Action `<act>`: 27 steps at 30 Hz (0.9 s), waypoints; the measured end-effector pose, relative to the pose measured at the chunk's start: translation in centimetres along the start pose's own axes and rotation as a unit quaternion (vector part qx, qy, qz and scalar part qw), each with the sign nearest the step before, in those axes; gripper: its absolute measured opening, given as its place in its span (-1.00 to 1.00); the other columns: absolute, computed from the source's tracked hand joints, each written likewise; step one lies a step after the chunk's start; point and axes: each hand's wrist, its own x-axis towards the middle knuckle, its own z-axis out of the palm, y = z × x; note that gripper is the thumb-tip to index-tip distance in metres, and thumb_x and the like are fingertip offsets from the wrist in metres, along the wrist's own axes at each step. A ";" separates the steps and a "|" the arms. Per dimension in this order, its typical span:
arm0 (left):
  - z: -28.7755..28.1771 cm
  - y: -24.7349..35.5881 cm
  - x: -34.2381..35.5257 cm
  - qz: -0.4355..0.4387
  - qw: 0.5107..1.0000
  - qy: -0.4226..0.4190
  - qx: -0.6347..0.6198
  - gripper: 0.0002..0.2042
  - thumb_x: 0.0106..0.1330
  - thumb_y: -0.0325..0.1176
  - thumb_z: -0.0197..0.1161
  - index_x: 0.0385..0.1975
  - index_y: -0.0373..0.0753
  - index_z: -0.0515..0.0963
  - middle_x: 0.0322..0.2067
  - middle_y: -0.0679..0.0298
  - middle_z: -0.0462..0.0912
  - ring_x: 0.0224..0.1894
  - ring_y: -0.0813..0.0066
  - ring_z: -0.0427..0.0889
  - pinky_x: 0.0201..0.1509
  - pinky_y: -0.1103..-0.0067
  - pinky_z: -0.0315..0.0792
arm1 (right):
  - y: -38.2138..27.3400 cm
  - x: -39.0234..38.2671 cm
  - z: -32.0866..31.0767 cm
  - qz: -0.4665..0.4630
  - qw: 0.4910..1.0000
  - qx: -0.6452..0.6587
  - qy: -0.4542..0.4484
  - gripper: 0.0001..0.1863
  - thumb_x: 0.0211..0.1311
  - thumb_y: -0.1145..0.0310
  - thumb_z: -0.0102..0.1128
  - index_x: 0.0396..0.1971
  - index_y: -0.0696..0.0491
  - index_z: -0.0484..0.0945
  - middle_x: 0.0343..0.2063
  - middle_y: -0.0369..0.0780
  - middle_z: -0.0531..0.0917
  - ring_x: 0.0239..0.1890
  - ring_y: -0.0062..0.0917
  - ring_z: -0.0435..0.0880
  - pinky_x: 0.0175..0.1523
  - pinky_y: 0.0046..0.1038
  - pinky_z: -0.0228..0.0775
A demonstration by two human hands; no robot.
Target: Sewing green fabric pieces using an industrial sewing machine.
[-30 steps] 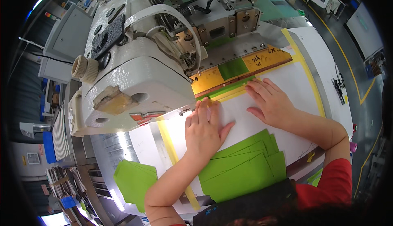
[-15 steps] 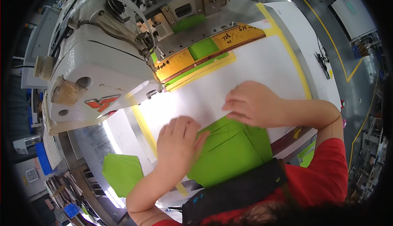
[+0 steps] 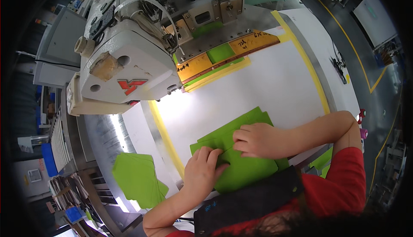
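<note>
Panels [image 3: 254, 166] remain stacked under left hand [image 3: 201, 168] and right hand [image 3: 262, 141], each grip curled, pinch unclear, while green material [image 3: 220, 53] already sits beneath the yellow template [image 3: 254, 43].

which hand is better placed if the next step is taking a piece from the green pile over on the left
Left, probably: the left hand is nearer that green pile, its forearm close beside it. The right hand is at the front green stack, farther off, with the left hand in between.

white panel [image 3: 375, 20], grey floor [image 3: 380, 114]
</note>
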 end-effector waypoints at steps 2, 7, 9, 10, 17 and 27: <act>-0.1 0.1 -0.1 -0.008 0.999 -0.032 -0.017 -0.68 -0.02 -0.31 0.45 -0.29 -0.19 0.52 -0.49 0.26 0.52 -0.38 0.22 0.58 -0.28 0.39 0.45 | -0.4 0.1 -0.2 0.038 0.999 0.025 -0.008 -0.72 -0.06 0.29 0.34 -0.37 0.05 0.49 -0.35 -0.23 0.47 -0.24 -0.38 0.52 -0.19 -0.33 0.43; -1.8 0.9 0.5 0.036 0.997 -0.069 -0.019 -0.78 0.03 -0.35 0.42 -0.36 -0.20 0.54 -0.47 0.24 0.58 -0.41 0.20 0.60 -0.33 0.36 0.47 | 0.1 0.9 -0.8 0.001 0.999 0.024 0.039 -0.74 -0.02 0.29 0.32 -0.35 0.03 0.50 -0.36 -0.23 0.48 -0.27 -0.35 0.54 -0.20 -0.32 0.44; -2.9 0.8 0.8 0.012 0.996 -0.065 -0.061 -0.82 0.10 -0.36 0.36 -0.33 -0.16 0.55 -0.45 0.30 0.57 -0.47 0.29 0.60 -0.44 0.44 0.45 | 0.2 1.3 -1.5 -0.018 0.996 0.037 0.082 -0.76 0.01 0.28 0.31 -0.36 0.04 0.50 -0.38 -0.22 0.49 -0.29 -0.33 0.56 -0.20 -0.30 0.43; -3.1 0.2 1.2 0.018 0.996 -0.064 -0.062 -0.82 0.10 -0.36 0.36 -0.33 -0.16 0.55 -0.45 0.30 0.57 -0.47 0.29 0.60 -0.44 0.44 0.45 | 0.4 1.4 -1.8 0.013 0.996 0.078 0.039 -0.77 0.07 0.25 0.28 -0.33 0.05 0.52 -0.39 -0.19 0.54 -0.30 -0.30 0.58 -0.18 -0.28 0.43; -3.1 -3.4 6.5 0.079 0.984 0.136 0.079 -0.66 0.07 -0.42 0.39 -0.13 -0.22 0.51 -0.06 0.21 0.53 0.02 0.17 0.55 0.00 0.32 0.42 | 6.8 5.1 -5.6 0.244 0.960 0.136 0.005 -0.68 0.28 0.12 0.11 -0.25 0.07 0.59 -0.32 -0.14 0.68 -0.27 -0.20 0.63 -0.19 -0.23 0.42; 1.1 -5.7 9.8 0.018 0.983 0.116 0.143 -0.47 0.15 -0.20 0.33 0.11 -0.26 0.44 0.19 0.10 0.39 0.20 0.11 0.41 0.22 0.31 0.31 | 10.2 8.0 -6.2 0.337 0.939 -0.029 0.058 -0.66 0.18 0.05 0.17 -0.30 0.03 0.62 -0.42 -0.15 0.67 -0.28 -0.26 0.64 -0.15 -0.26 0.47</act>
